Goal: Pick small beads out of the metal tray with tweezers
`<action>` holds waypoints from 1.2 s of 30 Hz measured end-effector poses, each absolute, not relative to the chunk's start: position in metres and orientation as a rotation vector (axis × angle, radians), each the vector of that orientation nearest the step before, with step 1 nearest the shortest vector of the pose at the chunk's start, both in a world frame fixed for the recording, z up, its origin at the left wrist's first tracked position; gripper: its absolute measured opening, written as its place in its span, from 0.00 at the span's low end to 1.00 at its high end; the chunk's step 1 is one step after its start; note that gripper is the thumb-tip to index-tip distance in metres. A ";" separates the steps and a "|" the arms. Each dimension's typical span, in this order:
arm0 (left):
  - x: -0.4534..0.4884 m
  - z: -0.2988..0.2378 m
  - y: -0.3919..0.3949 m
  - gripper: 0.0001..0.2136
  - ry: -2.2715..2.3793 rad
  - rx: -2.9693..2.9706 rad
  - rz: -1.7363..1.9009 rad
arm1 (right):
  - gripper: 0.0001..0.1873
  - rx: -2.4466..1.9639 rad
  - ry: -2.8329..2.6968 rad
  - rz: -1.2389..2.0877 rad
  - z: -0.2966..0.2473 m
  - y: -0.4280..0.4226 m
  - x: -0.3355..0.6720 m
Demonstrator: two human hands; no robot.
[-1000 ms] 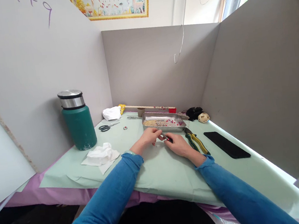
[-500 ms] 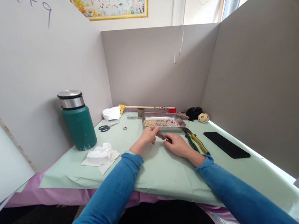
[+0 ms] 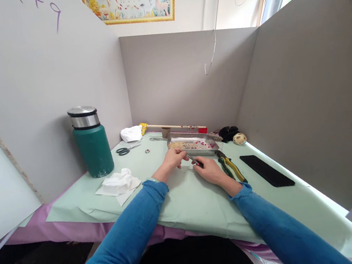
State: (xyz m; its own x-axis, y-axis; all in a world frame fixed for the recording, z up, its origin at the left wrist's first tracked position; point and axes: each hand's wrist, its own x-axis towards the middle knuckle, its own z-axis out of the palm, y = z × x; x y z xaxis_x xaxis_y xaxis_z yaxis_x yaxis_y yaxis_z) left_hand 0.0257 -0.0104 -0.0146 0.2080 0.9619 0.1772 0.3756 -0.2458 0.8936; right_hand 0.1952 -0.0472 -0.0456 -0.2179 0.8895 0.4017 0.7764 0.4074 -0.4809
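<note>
My right hand [image 3: 209, 170] is wrapped round the handle of small pliers [image 3: 193, 160], whose slim metal nose points up and left toward my other hand. Fingers and thumb of my left hand [image 3: 173, 159] are pinched together at the tip of that nose; whatever lies between them is too small to make out. Just behind both hands is a metal tray [image 3: 176, 136] holding many tiny beads [image 3: 180, 145], tan on the left and red and white on the right. Larger pliers with green and yellow handles [image 3: 232, 169] lie to the right of my right hand.
Left stands a green bottle [image 3: 93, 150], with crumpled tissue [image 3: 118, 182] before it. Scissors [image 3: 123, 150] and a small ring-like piece [image 3: 147, 151] lie left of the tray. A black phone-like slab [image 3: 266, 170] rests at right. Grey partitions [image 3: 188, 74] enclose the table; a wire hook [image 3: 207, 69] hangs behind.
Both hands stay almost in place. My left hand has shifted very slightly left, and a bit more of the pliers' nose shows between the hands.
</note>
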 end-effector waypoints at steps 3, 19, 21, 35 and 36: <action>0.026 -0.013 -0.013 0.11 1.230 1.717 1.013 | 0.13 -1.409 -2.025 0.243 -0.045 -0.047 0.195; 0.030 -0.014 -0.010 0.15 1.138 1.647 1.087 | 0.12 -1.479 -2.020 0.142 -0.047 -0.045 0.195; 0.030 -0.014 -0.010 0.14 1.148 1.663 1.080 | 0.12 -1.485 -2.018 0.144 -0.047 -0.045 0.196; 0.030 -0.016 -0.011 0.12 1.112 1.643 1.101 | 0.11 -1.460 -2.047 0.175 -0.046 -0.048 0.194; 0.030 -0.016 -0.010 0.12 1.113 1.643 1.103 | 0.11 -1.462 -2.051 0.168 -0.045 -0.048 0.194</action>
